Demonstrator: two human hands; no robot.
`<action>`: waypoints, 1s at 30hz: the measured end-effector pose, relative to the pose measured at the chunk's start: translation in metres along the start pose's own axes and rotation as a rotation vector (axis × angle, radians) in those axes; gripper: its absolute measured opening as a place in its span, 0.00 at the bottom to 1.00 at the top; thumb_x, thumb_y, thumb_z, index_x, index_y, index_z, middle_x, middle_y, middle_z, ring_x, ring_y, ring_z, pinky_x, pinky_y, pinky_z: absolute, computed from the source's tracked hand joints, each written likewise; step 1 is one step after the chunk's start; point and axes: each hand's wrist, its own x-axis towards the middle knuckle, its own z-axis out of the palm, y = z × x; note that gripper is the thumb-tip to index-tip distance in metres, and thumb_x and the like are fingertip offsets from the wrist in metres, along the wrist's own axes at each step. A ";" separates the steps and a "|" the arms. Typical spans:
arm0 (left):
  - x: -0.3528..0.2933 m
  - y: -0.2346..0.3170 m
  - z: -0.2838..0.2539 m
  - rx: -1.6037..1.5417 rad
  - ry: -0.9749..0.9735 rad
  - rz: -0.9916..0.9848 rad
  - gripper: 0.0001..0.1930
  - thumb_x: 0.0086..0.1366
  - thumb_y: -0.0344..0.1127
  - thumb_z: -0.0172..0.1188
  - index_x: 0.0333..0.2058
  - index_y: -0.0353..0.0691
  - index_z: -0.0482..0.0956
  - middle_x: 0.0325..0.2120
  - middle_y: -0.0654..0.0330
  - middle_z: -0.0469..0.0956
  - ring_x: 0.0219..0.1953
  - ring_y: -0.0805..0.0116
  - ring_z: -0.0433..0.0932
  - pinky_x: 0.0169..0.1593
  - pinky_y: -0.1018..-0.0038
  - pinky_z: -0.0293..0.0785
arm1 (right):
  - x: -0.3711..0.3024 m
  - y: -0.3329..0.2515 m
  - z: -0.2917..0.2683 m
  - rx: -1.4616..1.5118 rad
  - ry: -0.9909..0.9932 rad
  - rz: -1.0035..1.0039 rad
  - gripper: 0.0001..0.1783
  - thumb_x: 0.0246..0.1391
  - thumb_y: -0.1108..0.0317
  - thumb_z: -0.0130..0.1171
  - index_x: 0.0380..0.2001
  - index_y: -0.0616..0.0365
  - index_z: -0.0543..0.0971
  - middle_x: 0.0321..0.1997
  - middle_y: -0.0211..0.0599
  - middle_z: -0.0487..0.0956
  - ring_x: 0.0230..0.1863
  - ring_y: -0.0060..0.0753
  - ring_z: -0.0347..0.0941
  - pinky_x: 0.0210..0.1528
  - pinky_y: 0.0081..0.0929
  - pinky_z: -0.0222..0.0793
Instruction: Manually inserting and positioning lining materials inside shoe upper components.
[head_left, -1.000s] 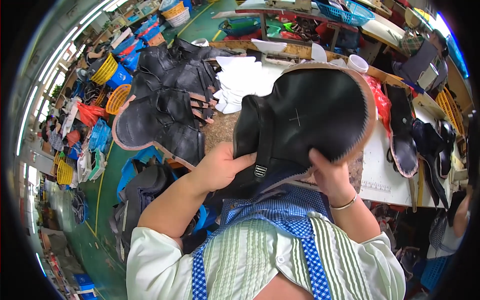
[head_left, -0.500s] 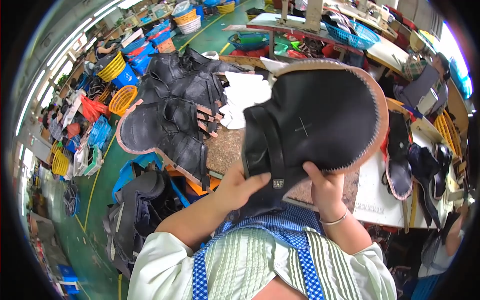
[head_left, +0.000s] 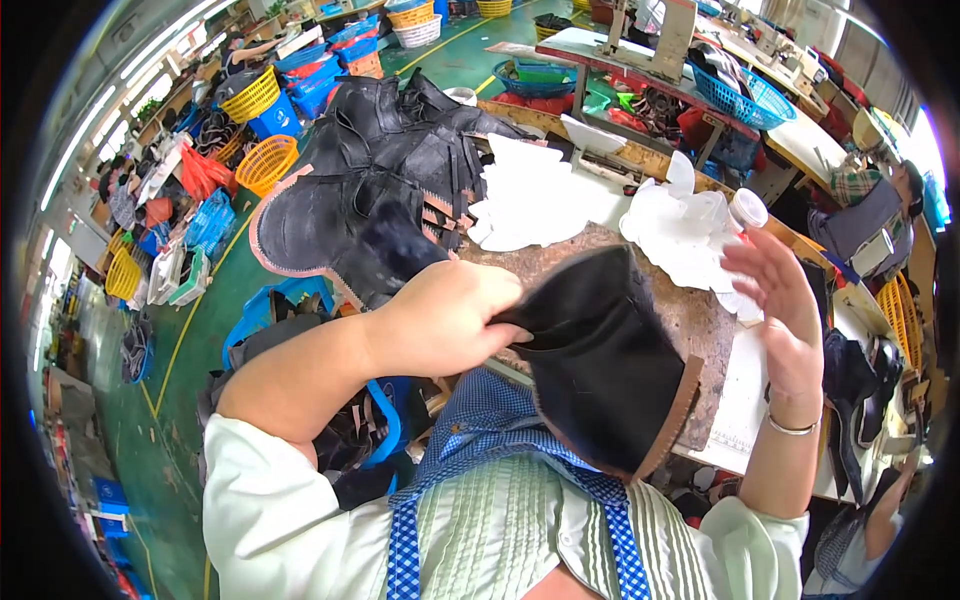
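Black piece near probable ruler markings

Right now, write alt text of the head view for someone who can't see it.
A person's left hand holds a black piece above a bench; the right hand is raised, open and empty. Beyond lie white pieces, with a black heap to their left.
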 end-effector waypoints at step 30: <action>0.008 -0.003 0.004 -1.117 -0.157 0.218 0.14 0.62 0.27 0.62 0.47 0.28 0.78 0.41 0.58 0.81 0.44 0.74 0.76 0.48 0.76 0.72 | 0.024 -0.036 0.091 0.541 -0.154 0.015 0.03 0.51 0.80 0.64 0.30 0.63 0.79 0.30 0.25 0.79 0.33 0.13 0.73 0.37 0.14 0.71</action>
